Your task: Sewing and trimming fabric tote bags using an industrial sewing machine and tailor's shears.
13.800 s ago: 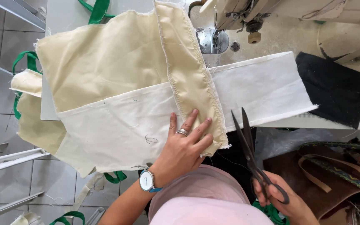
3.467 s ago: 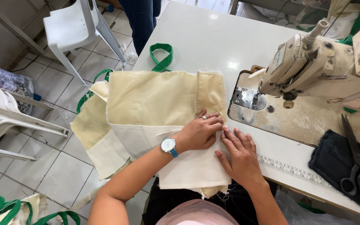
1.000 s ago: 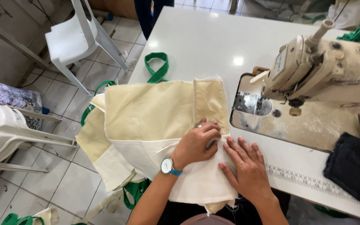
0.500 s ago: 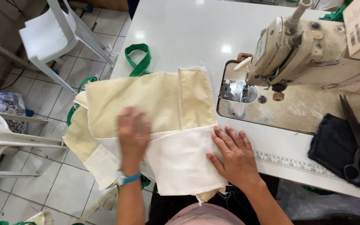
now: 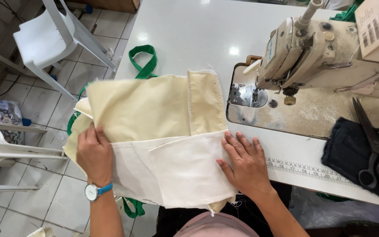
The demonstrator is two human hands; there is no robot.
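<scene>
Left hand [image 5: 94, 153] flat, open, at 9 o'clock on cream fabric [image 5: 154, 109]; right hand [image 5: 244, 160] flat, open, at 3 o'clock, gripping nothing.

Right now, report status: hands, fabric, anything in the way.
Left hand flat on cream fabric. Right hand flat at white panel edge. Sewing machine beside; nothing blocking.

A white table [image 5: 189, 30] bears cream fabric [image 5: 154, 118], a sewing machine [image 5: 312, 48], dark cloth [image 5: 343, 153]
</scene>
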